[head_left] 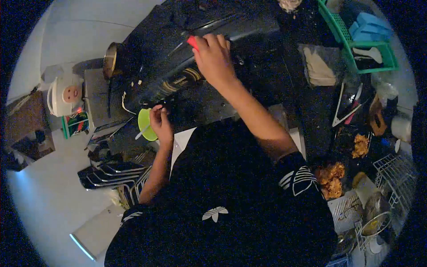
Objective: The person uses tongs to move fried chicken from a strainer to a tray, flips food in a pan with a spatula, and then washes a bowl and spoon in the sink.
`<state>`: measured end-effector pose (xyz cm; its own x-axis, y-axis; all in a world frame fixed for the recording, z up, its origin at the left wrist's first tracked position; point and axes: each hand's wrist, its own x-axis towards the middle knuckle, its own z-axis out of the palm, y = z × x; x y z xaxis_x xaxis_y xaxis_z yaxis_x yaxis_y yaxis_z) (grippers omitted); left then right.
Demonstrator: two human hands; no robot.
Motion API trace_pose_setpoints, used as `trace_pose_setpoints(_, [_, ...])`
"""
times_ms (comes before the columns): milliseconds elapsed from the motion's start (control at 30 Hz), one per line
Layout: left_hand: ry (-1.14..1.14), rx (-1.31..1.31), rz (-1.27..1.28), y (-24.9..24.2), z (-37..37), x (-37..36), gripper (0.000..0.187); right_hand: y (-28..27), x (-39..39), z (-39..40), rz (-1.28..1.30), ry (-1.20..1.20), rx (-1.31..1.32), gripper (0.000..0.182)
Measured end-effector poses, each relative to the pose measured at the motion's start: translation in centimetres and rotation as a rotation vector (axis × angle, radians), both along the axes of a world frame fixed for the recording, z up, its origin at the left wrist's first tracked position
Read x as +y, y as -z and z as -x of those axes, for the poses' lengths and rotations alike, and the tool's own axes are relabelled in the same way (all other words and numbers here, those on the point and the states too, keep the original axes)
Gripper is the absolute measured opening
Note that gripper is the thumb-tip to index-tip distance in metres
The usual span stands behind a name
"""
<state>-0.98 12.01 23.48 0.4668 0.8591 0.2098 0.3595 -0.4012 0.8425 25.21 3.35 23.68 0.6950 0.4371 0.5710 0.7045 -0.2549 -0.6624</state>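
My right hand point(213, 58) is closed round a small red object point(193, 42), above the dark, glossy surface point(173, 58) at the top centre. My left hand point(160, 122) is lower and to the left, with its fingers curled and its thumb near the fingertips; whether it holds anything is too small to tell. Right beside it a lime-green bowl point(146, 124) has a light-coloured utensil point(142, 132) across its rim. Yellow markings point(182, 80) show on the dark surface between my hands.
At the upper right are a green basket point(378, 66), blue items point(369, 27) and a plastic bag point(318, 66). Fried food point(331, 180) and a wire rack point(396, 178) lie at the right. On the left stand a round pan point(111, 60) and a white appliance point(66, 95).
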Motion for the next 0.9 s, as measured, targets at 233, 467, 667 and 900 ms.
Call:
trace_pose_setpoints(233, [-0.23, 0.187, -0.246, 2.1, 4.1, 4.4, 0.03, 0.6, 0.0, -0.2, -0.043, 0.052, -0.006, 0.034])
trace_pose_setpoints(467, [-0.389, 0.364, -0.317, 3.0, 5.5, 8.0, 0.045, -0.1, 0.6, -0.4, 0.01, 0.077, -0.004, 0.033])
trace_pose_setpoints(667, [-0.382, 0.277, -0.339, 3.2, 3.9, 8.0, 0.034, -1.1, 0.4, -0.2, 0.11, 0.071, -0.039, 0.039])
trace_pose_setpoints(900, [-0.412, 0.346, -0.478, 1.5, 3.2, 7.1, 0.031, -3.4, -0.4, -0.1, 0.118, 0.137, -0.094, 0.042])
